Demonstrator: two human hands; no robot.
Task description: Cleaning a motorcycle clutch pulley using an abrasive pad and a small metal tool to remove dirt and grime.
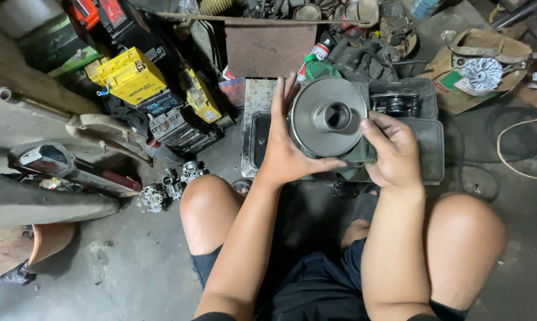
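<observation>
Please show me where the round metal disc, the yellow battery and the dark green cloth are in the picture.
round metal disc (pixel 309 122): head view, on its flat grey face, left of the centre hole.
yellow battery (pixel 132 74): head view, on its yellow top.
dark green cloth (pixel 358 156): head view, on the fold below the disc.

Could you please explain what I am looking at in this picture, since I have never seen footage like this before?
There is no machine here: the one picture comes from a camera worn on a person's head, looking down at their own bare knees and hands. The person sits low on a grey concrete workshop floor. The left hand and right hand together hold a round grey metal disc with a hollow central hub, with a dark green rag under it. Below lies a black plastic tray. To the left stand yellow box-shaped batteries; at the upper right a small finned metal wheel rests on torn brown cardboard.
</observation>
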